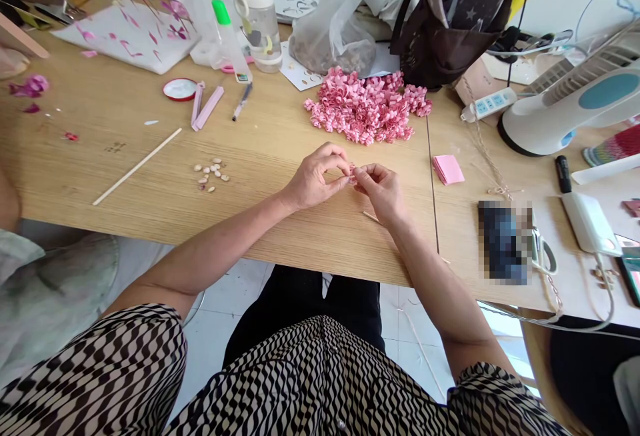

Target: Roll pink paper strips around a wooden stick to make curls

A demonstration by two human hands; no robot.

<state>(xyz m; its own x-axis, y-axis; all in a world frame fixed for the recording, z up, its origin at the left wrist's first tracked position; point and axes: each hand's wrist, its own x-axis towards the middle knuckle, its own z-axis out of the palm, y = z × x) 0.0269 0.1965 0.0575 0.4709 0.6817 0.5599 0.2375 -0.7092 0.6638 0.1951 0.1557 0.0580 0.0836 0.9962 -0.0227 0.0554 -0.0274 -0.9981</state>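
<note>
Both hands meet over the front middle of the wooden table. Between their fingertips is a small curled pink paper piece [353, 172], mostly hidden by the fingers. My left hand [319, 176] pinches it from the left, thumb and forefinger together. From the other side my right hand [383, 191] grips it between thumb and forefinger. Just beyond the hands lies a large heap of curled pink paper pieces [367, 106]. A stack of flat pink paper squares [449, 169] rests to the right. Under my right wrist shows part of a thin wooden stick [373, 217].
Several pale shells or seeds [212, 172] and a long stick [137, 167] lie to the left. Behind stand a glue bottle [230, 36], a water bottle [257, 16] and a plastic bag [333, 36]. A white fan [565, 96] and scissors [547, 256] are at right. Another person sits at left.
</note>
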